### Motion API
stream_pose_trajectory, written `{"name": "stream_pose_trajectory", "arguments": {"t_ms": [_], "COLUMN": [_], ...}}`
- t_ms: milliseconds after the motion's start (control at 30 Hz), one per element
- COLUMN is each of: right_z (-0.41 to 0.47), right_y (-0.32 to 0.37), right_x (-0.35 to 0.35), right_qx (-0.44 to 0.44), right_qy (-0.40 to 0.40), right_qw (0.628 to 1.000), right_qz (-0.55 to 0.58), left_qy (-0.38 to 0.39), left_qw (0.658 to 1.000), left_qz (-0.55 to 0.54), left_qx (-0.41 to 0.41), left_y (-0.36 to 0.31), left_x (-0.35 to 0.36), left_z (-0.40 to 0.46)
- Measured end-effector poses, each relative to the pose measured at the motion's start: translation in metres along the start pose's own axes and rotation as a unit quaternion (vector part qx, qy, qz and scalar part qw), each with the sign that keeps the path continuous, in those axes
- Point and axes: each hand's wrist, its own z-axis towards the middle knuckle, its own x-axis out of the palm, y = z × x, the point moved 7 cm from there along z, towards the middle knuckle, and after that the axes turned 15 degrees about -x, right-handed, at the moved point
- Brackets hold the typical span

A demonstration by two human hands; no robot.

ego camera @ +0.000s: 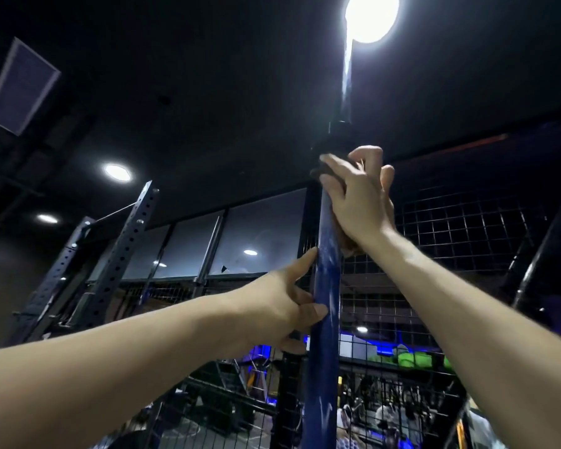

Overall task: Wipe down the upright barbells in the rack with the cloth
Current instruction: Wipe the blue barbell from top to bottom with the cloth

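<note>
While both hands [353, 192] grip the barbell [326, 286], wire mesh [450, 228] stands behind.

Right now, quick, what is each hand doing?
Left hand: holds the blue barbell, fingers round it.
Right hand: grips the barbell higher up, with a dark cloth under its palm.

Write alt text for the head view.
Seen from below, the right hand wraps a dark cloth round an upright blue barbell high on its shaft, while the left hand steadies it lower down. Wire mesh and a ceiling lamp lie behind.
</note>
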Motion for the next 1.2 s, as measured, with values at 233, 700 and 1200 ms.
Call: {"name": "stream_pose_trajectory", "arguments": {"t_ms": [233,700,1200], "right_z": [-0.049,-0.065,-0.055], "right_y": [0.034,0.039,0.045], "right_x": [-0.012,-0.013,-0.008], "right_qx": [-0.111,-0.132,-0.121], "right_qy": [0.041,0.011,0.025], "right_qw": [0.992,0.991,0.991], "right_qz": [-0.041,0.017,-0.053], "left_qy": [0.009,0.01,0.006], "left_qw": [0.998,0.996,0.995], "left_qz": [-0.062,-0.089,-0.093], "left_qx": [-0.005,-0.008,0.017], "left_y": [0.0,0.001,0.003], "left_x": [0.002,0.003,0.004], "left_z": [-0.004,-0.003,-0.003]}}
